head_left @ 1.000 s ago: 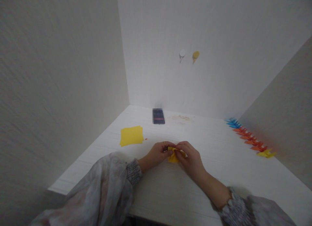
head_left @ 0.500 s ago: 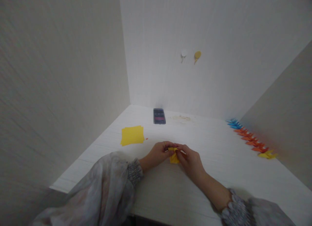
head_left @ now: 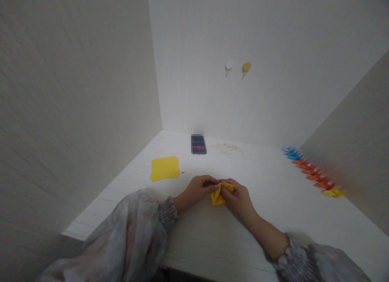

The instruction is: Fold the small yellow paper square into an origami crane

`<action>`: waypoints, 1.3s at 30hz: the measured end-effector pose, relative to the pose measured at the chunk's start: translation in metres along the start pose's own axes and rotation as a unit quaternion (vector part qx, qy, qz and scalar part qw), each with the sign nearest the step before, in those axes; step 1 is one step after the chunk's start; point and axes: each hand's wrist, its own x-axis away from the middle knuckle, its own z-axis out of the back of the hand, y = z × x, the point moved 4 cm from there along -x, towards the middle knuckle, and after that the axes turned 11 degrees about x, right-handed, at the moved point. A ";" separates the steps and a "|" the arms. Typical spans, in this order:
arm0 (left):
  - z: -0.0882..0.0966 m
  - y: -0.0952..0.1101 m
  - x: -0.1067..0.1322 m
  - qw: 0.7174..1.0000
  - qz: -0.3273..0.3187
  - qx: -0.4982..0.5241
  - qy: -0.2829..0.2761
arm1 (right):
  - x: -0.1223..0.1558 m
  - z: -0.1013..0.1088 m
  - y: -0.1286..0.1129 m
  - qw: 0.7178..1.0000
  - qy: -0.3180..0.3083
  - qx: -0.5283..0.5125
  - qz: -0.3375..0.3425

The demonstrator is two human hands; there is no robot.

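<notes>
My left hand point(head_left: 199, 189) and my right hand point(head_left: 237, 197) meet over the white table point(head_left: 273, 217), both pinching a small folded yellow paper point(head_left: 219, 193). The paper is partly folded, with a flap raised between my fingertips. A ring shows on a finger of my left hand. A stack of flat yellow paper squares point(head_left: 165, 168) lies to the left, beyond my left hand, with a tiny orange scrap point(head_left: 182, 173) beside it.
A row of folded paper pieces, blue point(head_left: 292, 154), orange point(head_left: 313, 173) and yellow point(head_left: 334, 191), runs along the right wall. A small dark object point(head_left: 198, 144) sits near the back wall. Two hooks point(head_left: 237, 68) hang on that wall. Walls close in on three sides.
The yellow paper has been opened out a little between my fingers, and a flap now stands up. My hands stayed in the same spot.
</notes>
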 end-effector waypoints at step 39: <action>0.000 0.000 0.001 0.997 0.030 0.066 0.015 | -0.001 0.000 -0.008 0.997 0.016 -0.074 0.023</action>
